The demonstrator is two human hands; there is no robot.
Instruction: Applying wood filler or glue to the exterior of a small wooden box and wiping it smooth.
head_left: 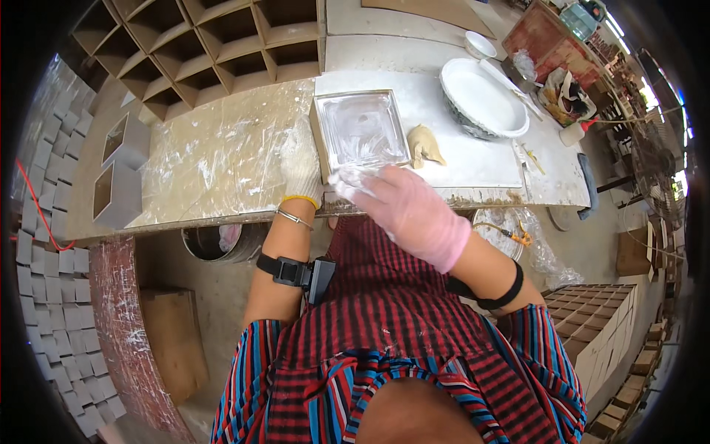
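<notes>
The pale, white-smeared wooden surface point(214, 159) carries everything here, with a large tan compartmented wooden rack point(214, 55) at its far left. To the right sits a wide, round, speckled basin point(473, 127) of white paste point(484, 96).

At the near edge, between the gloved hands, is a square, box-shaped piece with tan sides and a grey, white-smeared top point(362, 126). It looks like thin board: probably light and stiff, with corners that may dent. The wet-looking top is likely slippery, so the outer side walls seem the better hold.

The left hand point(299, 159), in a white knit glove with a yellow cuff, lies along its left wall; whether the fingers grip cannot be told. The right hand point(414, 211), in a thin pink glove, curls over the near edge, its fingers coated white; whether they close on anything is unclear.

Just right of the piece lies a crumpled beige cloth-like scrap point(424, 146), apparently soft. No brand, label or writing is readable.
</notes>
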